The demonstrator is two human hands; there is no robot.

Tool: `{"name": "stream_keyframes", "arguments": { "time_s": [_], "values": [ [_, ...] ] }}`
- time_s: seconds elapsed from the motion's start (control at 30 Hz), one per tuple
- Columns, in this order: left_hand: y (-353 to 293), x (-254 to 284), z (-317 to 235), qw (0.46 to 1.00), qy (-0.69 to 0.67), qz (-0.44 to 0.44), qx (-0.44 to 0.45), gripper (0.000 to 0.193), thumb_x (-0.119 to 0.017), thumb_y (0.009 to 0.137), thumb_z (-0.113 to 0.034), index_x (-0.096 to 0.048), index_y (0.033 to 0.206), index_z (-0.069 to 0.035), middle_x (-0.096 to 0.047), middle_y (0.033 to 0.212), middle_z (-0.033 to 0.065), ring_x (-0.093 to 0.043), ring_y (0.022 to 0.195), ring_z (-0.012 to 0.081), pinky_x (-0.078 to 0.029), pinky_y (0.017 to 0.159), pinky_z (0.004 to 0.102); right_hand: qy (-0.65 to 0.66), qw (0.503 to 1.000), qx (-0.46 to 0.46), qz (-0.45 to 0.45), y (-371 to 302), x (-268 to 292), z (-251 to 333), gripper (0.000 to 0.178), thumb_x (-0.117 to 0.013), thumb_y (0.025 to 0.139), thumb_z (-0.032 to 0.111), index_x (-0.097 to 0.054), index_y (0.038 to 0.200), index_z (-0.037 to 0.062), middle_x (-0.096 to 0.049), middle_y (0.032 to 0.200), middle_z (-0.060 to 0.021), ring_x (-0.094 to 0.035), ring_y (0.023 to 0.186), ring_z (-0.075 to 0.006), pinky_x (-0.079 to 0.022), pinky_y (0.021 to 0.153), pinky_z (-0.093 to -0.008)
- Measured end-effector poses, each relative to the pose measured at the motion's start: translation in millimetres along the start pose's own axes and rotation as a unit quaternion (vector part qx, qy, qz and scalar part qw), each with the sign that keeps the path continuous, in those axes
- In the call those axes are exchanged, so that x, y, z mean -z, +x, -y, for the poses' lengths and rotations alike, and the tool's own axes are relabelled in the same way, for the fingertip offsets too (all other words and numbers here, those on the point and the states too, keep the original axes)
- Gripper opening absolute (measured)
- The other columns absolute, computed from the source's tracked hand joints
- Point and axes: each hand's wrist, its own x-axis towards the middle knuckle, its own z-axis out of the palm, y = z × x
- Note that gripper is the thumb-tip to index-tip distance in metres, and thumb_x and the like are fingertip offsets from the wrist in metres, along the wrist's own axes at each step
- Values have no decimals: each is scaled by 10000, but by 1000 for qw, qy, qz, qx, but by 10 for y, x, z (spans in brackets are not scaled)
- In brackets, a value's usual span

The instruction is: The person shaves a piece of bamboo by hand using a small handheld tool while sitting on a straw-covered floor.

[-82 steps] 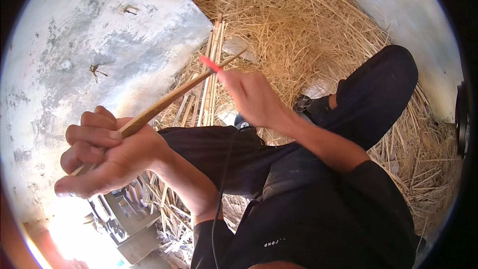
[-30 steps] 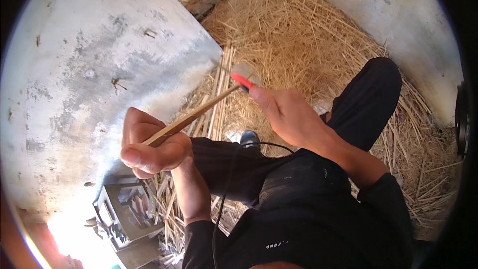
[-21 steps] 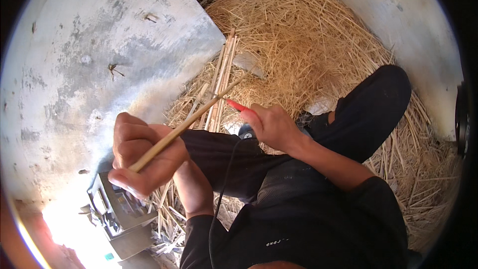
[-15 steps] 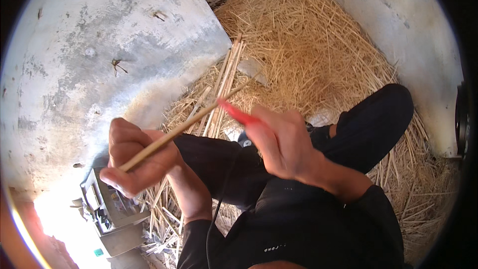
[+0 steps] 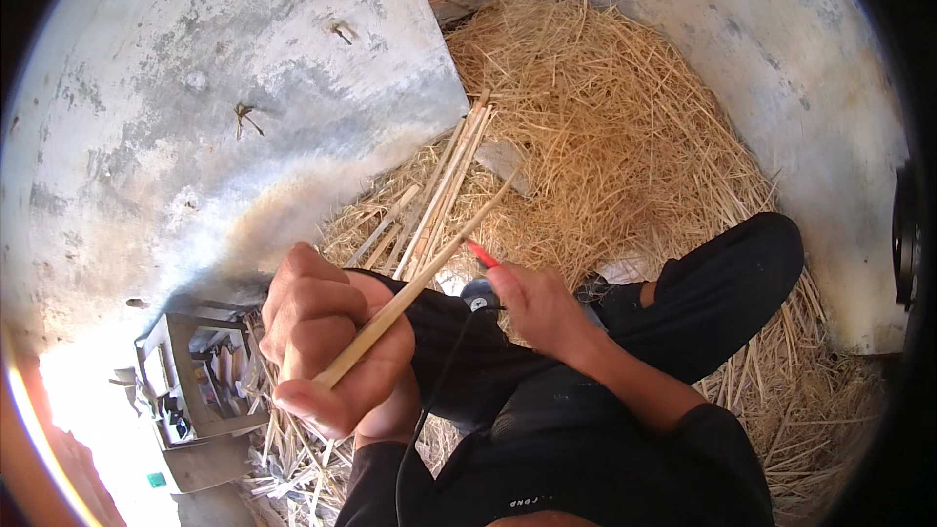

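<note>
My left hand [image 5: 310, 317] is closed around the lower part of a long, pale wooden stick [image 5: 420, 280]. The stick slants up and away to the right, and its thin far end passes over the straw. Close to the stick's right side is my right hand [image 5: 539, 310], its fingers wrapped round a slim red tool [image 5: 482, 254]. Only the red front part of that tool shows; the fingers hide the rest, so its kind is unclear. Its tip lies beside the stick, and I cannot tell whether the two touch.
Several cut sticks [image 5: 451, 185] lie bundled beyond my crossed legs [image 5: 712, 283]. A large straw heap [image 5: 615, 107] fills the corner between the left wall [image 5: 244, 68] and the right wall [image 5: 800, 68]. An open box [image 5: 200, 429] with small items stands at lower left.
The red tool has drawn back toward me, its tip now lower beside the stick. My left hand has shifted right and looks larger; the stick slants more steeply. The view has tilted slightly.
</note>
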Motion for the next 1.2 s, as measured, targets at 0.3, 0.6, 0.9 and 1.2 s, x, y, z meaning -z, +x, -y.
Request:
{"name": "stream_keyframes", "arguments": {
  "time_s": [0.3, 0.6, 0.9, 1.2],
  "values": [
    [163, 115, -102, 997, 19, 55, 52, 432, -335, 934, -225, -331, 530, -73, -372, 423, 39, -325, 352, 140, -240, 355, 242, 47, 999, -2, 21, 142, 171, 566, 315, -505, 919, 236, -559, 714, 2, -484, 532, -198, -509, 465, -365, -374, 452, -411],
    [174, 51, -42, 999, 27, 16, 26, 414, -359, 880, -160, -358, 477, -63, -386, 407, 37, -360, 321, 140, -230, 320, 257, 184, 975, -121, -34, 57, 287, 233, 427, -405, 960, 397, -545, 850, 9, -367, 537, 28, -369, 474, -71, -297, 457, -218],
    [628, -22, -334, 931, 35, 363, -24, 548, -425, 912, -435, -538, 606, 5, -523, 582, 51, -493, 467, 192, -391, 427, 287, 63, 997, -25, -33, 219, -31, 211, 303, -631, 848, 167, -563, 1110, 32, -457, 567, -64, -431, 497, -99, -346, 458, -272],
    [928, 276, -322, 932, 76, 355, -26, 544, -435, 864, -520, -508, 746, 7, -541, 632, 69, -500, 521, 189, -389, 474, 294, 95, 993, 14, 75, 347, -141, 123, 181, -614, 855, 96, -588, 1012, 10, -588, 676, -51, -525, 579, -77, -417, 527, -263]
  ]
}}
